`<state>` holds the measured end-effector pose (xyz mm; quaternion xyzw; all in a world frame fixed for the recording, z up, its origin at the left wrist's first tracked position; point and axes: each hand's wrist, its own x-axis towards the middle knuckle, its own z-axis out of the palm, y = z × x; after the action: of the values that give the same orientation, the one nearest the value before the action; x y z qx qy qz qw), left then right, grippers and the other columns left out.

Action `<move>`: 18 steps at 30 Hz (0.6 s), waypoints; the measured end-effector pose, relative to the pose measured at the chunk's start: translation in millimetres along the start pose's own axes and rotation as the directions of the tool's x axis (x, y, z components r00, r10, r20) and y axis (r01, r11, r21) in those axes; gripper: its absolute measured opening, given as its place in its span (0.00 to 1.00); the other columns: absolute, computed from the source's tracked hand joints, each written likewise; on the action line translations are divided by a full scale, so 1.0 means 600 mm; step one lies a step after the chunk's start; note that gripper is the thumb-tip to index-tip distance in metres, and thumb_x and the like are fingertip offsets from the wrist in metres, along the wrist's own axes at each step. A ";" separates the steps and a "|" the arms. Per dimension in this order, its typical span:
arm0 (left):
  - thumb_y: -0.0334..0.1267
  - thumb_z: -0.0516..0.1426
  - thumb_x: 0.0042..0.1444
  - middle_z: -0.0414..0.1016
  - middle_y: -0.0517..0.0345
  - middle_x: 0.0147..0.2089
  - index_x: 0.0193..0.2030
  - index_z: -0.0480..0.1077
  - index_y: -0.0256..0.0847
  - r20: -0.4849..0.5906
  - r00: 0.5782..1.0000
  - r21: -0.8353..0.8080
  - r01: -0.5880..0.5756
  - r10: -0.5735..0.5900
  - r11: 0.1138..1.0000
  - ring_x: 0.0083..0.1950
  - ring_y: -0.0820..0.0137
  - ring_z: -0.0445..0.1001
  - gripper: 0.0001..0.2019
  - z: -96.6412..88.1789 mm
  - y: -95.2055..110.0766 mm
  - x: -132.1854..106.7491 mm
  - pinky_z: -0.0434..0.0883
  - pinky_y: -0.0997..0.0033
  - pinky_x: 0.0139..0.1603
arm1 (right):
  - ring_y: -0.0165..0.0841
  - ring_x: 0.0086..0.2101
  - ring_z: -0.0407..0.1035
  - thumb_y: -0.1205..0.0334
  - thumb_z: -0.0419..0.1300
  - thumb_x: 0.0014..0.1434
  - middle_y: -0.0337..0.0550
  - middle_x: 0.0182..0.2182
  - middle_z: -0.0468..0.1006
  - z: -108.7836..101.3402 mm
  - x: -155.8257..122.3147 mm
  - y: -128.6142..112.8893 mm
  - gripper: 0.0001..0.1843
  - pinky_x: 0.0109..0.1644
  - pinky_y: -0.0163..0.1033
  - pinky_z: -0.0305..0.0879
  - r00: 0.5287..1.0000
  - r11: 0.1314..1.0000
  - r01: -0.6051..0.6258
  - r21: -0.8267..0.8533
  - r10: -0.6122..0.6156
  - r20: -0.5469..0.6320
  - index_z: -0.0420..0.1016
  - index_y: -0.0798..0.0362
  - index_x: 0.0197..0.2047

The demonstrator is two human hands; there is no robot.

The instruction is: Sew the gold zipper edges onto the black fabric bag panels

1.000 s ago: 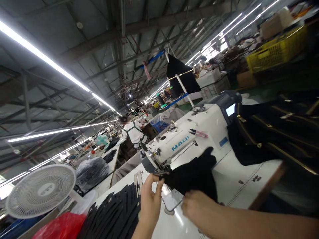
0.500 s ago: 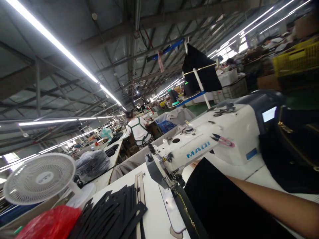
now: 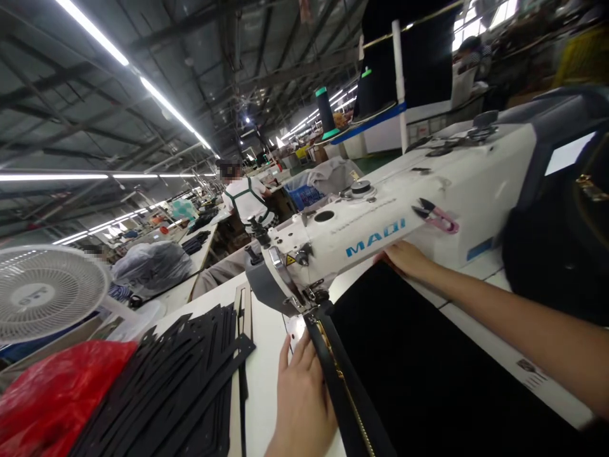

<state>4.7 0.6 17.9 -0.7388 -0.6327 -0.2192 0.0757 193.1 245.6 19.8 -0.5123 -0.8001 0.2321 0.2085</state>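
Note:
A black fabric panel (image 3: pixel 428 368) runs under the arm of a white sewing machine (image 3: pixel 375 216). Along its left edge lies a dark zipper tape with gold teeth (image 3: pixel 340 374), leading up to the presser foot (image 3: pixel 309 312). My left hand (image 3: pixel 302 390) rests flat on the white table, fingers stretched toward the needle area and touching the zipper tape's left side. Beneath the machine arm, my right hand (image 3: pixel 404 259) grips the panel's far corner; its fingertips are partly hidden.
Pink-handled thread snips (image 3: pixel 436 216) sit on the machine's body. Left of it lie dark flat strips (image 3: pixel 185 381), a pale slotted template (image 3: pixel 243 308) and a red plastic bag (image 3: pixel 61 393). A white fan (image 3: pixel 45 295) stands farther left. Ahead, a person (image 3: pixel 247 197) faces away.
My left hand has come into view beside the zipper tape. More of my right hand shows at the panel's far corner. The camera has tipped downward and moved closer to the machine.

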 end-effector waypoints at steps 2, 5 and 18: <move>0.25 0.49 0.44 0.70 0.55 0.56 0.59 0.62 0.44 0.030 0.999 0.035 -0.031 0.030 0.999 0.62 0.57 0.61 0.32 -0.006 0.000 0.004 0.53 0.42 0.62 | 0.33 0.31 0.70 0.50 0.48 0.65 0.43 0.31 0.74 -0.004 -0.006 0.001 0.20 0.35 0.40 0.66 0.999 0.996 -0.031 -0.080 0.033 0.031 0.72 0.58 0.35; 0.25 0.49 0.43 0.73 0.55 0.52 0.56 0.65 0.43 0.070 0.995 0.054 -0.074 0.070 0.996 0.59 0.57 0.65 0.30 -0.010 -0.003 0.014 0.53 0.41 0.62 | 0.44 0.35 0.71 0.46 0.49 0.62 0.52 0.30 0.76 0.005 -0.027 -0.014 0.24 0.35 0.42 0.62 0.999 0.973 -0.036 -0.229 0.032 -0.021 0.72 0.58 0.31; 0.24 0.50 0.47 0.76 0.52 0.47 0.47 0.72 0.43 0.052 0.998 0.016 0.042 -0.042 0.999 0.56 0.57 0.68 0.21 -0.013 0.001 0.005 0.56 0.43 0.60 | 0.48 0.45 0.66 0.71 0.48 0.60 0.61 0.41 0.73 0.027 -0.077 -0.061 0.11 0.44 0.49 0.59 0.931 0.822 0.275 -0.499 -0.358 -0.075 0.68 0.61 0.43</move>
<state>4.1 0.3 26.4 -0.7303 -0.6514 -0.1967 0.0599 175.4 187.2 24.0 -0.4248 -0.8863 -0.0550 0.1762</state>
